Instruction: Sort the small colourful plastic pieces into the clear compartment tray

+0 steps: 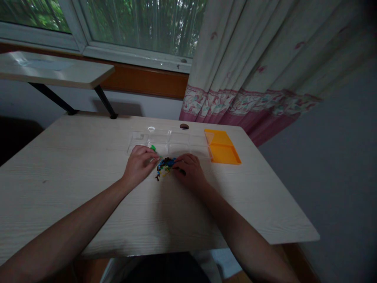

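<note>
A small heap of mixed building bricks (165, 165), blue, brown, yellow and green, lies on the table between my hands. My left hand (140, 162) is at the heap's left side, thumb and fingertips pinched together; anything between them is too small to make out. On the heap's right edge rests my right hand (189, 169), its fingers curled down at the bricks, and what they grip is hidden. A bright green piece (153, 147) shows just beyond my left fingertips, at the front of a clear compartment box (179, 148).
The clear box stretches across the table (123, 220) behind my hands. An orange tray (225, 153) with a divider adjoins its right end. A raised shelf (59, 70) on black legs stands at the back left. A curtain (235, 70) hangs behind the table's right side.
</note>
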The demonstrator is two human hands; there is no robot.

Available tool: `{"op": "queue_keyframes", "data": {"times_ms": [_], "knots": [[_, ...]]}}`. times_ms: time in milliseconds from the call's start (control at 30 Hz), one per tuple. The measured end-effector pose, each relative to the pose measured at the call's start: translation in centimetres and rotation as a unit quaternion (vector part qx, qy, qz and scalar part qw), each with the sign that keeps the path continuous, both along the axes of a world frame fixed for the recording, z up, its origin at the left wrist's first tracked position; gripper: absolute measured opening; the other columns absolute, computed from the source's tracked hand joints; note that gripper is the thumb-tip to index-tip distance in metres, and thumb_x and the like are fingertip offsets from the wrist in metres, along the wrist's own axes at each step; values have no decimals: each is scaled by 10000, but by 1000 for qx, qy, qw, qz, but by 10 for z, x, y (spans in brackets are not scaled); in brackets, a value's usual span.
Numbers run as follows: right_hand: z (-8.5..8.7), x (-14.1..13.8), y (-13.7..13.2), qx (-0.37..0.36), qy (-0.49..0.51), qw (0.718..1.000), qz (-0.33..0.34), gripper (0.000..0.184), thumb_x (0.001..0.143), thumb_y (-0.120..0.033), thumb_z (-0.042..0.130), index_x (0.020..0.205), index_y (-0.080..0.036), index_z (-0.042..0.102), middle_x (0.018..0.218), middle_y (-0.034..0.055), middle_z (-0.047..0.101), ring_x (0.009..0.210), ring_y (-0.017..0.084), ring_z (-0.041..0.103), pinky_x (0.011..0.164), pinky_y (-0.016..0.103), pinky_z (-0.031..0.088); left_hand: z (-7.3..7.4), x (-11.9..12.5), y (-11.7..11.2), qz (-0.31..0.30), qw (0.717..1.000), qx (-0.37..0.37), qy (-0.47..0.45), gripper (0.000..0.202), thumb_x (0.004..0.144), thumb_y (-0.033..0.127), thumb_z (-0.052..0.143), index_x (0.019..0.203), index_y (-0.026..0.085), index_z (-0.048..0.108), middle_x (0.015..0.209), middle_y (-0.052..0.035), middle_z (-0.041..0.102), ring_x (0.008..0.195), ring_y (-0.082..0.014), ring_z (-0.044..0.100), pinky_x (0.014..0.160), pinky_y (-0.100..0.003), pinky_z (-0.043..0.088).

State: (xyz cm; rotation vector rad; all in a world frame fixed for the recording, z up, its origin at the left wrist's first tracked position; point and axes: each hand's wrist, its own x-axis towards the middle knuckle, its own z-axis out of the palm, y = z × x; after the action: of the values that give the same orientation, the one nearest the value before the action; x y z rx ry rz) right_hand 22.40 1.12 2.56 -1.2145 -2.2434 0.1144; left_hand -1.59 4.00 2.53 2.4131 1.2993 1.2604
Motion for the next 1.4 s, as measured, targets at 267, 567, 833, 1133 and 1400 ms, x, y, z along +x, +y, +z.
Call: {"op": "queue_keyframes", "data": {"times_ms": [267, 567, 833, 1133, 1400], "knots": [[0, 1, 1, -11, 61, 998, -28, 83, 874, -232, 626, 900, -208, 701, 914, 50, 710, 937, 208, 596, 884, 361, 417, -4, -8, 7, 109, 993, 42, 3, 116, 858, 319, 675, 843, 230, 748, 974, -45, 683, 970, -240, 545, 909, -455, 434], [-2, 2, 2, -26, 60, 996, -56, 114, 876, -242, 588, 913, -215, 693, 847, 43, 719, 819, 201, 637, 806, 337, 452, -8, -12, 14, 129, 991, 44, 1, 125, 857, 313, 661, 910, 253, 756, 994, -66, 666, 1015, -262, 533, 918, -483, 431], [-4, 3, 1, -31, 113, 992, -39, 153, 901, -247, 587, 955, -225, 729, 882, 59, 734, 856, 206, 659, 824, 347, 502, -6, -11, 13, 117, 992, 38, 5, 150, 871, 303, 636, 950, 258, 754, 1018, -63, 661, 1023, -259, 535, 937, -473, 428], [0, -8, -8, -85, 157, 983, -33, 204, 898, -240, 581, 1024, -264, 740, 915, 26, 743, 826, 176, 686, 765, 297, 544, 6, 10, -11, -98, 994, 8, 54, 269, 900, 263, 585, 1148, 276, 689, 1068, -64, 660, 1045, -230, 558, 970, -437, 434], [0, -21, -14, -165, 266, 949, -34, 148, 869, -310, 621, 917, -249, 747, 883, 16, 750, 819, 181, 693, 800, 312, 541, 4, 17, -20, -120, 991, 42, 48, 253, 900, 329, 623, 1126, 242, 696, 995, -73, 674, 1011, -222, 574, 920, -400, 478]]}}
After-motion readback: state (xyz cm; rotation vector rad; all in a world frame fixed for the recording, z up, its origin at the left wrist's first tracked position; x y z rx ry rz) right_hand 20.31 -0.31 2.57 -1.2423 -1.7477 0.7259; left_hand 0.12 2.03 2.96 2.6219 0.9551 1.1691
